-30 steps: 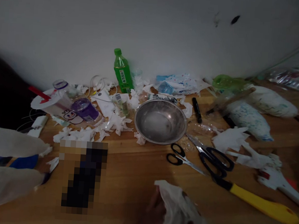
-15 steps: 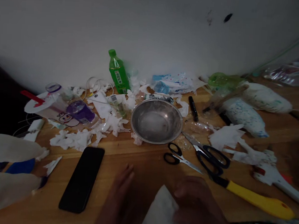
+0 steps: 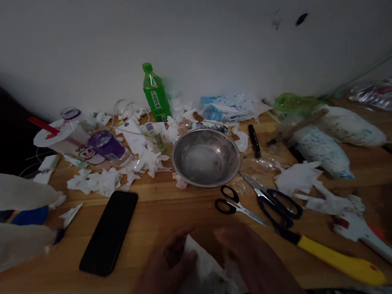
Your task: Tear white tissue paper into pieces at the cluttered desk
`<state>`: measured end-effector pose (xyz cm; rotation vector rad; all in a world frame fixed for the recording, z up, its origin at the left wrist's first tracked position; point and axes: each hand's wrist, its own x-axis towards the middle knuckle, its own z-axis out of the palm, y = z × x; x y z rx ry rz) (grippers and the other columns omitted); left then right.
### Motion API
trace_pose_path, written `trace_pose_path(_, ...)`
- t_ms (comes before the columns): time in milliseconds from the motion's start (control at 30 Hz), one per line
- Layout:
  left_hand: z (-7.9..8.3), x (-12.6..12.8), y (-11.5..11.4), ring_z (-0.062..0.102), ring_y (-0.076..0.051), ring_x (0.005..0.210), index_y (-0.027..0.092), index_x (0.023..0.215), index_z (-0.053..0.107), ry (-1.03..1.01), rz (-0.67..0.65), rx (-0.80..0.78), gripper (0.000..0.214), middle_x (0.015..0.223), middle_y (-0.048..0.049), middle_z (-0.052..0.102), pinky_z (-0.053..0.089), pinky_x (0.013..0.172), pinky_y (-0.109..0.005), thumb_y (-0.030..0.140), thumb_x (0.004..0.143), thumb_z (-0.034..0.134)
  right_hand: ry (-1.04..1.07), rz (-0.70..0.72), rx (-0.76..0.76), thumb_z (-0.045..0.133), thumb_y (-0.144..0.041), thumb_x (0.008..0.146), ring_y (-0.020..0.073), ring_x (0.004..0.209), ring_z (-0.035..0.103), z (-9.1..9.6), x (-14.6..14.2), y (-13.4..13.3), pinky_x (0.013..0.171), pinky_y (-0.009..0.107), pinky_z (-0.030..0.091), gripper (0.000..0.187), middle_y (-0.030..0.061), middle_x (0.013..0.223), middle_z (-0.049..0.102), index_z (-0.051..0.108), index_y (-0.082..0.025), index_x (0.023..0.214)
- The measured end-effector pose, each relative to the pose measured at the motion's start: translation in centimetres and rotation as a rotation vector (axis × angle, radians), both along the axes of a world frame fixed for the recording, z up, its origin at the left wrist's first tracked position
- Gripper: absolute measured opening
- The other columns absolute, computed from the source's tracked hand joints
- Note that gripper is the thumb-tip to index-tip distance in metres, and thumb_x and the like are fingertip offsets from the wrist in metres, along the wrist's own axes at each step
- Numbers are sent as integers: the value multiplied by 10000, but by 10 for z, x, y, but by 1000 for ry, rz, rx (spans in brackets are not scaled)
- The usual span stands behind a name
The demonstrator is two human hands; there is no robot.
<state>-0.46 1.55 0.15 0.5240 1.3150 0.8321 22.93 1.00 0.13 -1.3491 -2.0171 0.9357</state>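
Low in the middle of the head view, a crumpled white tissue with a pointed upper end lies between my hands. My left hand is closed on its left edge, the thumb pressed over it. Over its right side is my right hand, blurred by motion, with a loose fold of tissue below the palm; its fingertips are too smeared to read. The lower part of the tissue runs out of view. Just beyond my hands lie small black-handled scissors and larger scissors.
A metal bowl stands ahead, a black phone to the left. A yellow-handled tool lies at right. Torn tissue, a green bottle, a marker, a lidded cup and white-wrapped bundles crowd around.
My left hand has moved from lying open on the table to the tissue and closed on it. My right hand has shifted slightly, and the tissue has changed shape.
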Motion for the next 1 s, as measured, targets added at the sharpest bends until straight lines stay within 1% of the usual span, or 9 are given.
trace_pose_path(67,3,-1,3,644,-296,1212,232,1068,772,108,43,40,534,1241,-128,737,507,992,-373,410,588,927,124,-138,-203,432,-384,1068,178,1299,586,1,0,-4,1096,339,500,367,6,1415,615,535,-390,1419)
trace_pose_path(133,8,-1,4,678,-282,1133,224,1077,769,161,37,74,505,1175,-124,753,525,956,-364,376,616,906,286,-252,-446,455,-498,1051,207,1297,589,7,-5,-7,1069,349,520,388,44,1418,609,552,-354,1397)
trace_pose_path(200,10,0,3,700,-257,1049,222,1092,760,159,25,89,487,1125,-111,760,543,895,-339,364,645,889,428,-231,-637,579,-595,967,248,1286,598,13,-14,-7,1051,363,529,498,78,1420,603,580,-311,1374)
trace_pose_path(267,10,3,1,704,-230,986,225,1108,749,135,17,83,473,1080,-96,760,546,833,-306,371,676,877,458,-184,-732,677,-601,894,269,1231,627,16,-24,-6,1009,367,541,551,97,1380,624,615,-279,1338)
trace_pose_path(367,5,6,-3,689,-197,913,231,1086,746,107,39,86,475,995,-66,752,529,768,-270,395,665,893,344,-180,-760,679,-559,893,235,986,679,14,-35,-4,824,322,549,416,73,1098,713,697,-249,1170)
trace_pose_path(467,0,7,-5,666,-173,845,238,1058,746,50,90,54,514,925,-39,737,514,734,-263,438,618,922,427,-147,-805,645,-560,913,170,778,627,11,-40,-2,656,251,476,358,26,860,683,704,-221,1014)
trace_pose_path(667,0,9,-5,652,-164,795,218,1015,737,-76,148,-52,579,901,-38,742,507,719,-270,465,540,959,626,-169,-911,640,-677,902,102,654,525,11,-42,-1,577,197,390,492,-12,732,601,671,-186,936)
trace_pose_path(833,6,10,-7,651,-180,768,212,1096,718,-51,65,22,557,877,-42,735,498,712,-294,487,645,896,656,-183,-907,639,-689,900,98,664,510,15,-47,-2,589,193,383,511,-17,733,583,651,-179,920)
trace_pose_path(1000,7,12,-6,617,-144,693,211,1077,709,-57,45,38,597,809,-12,716,477,672,-269,504,601,921,707,-166,-952,634,-691,904,87,639,463,19,-47,-3,583,195,354,512,-33,714,539,599,-180,913)
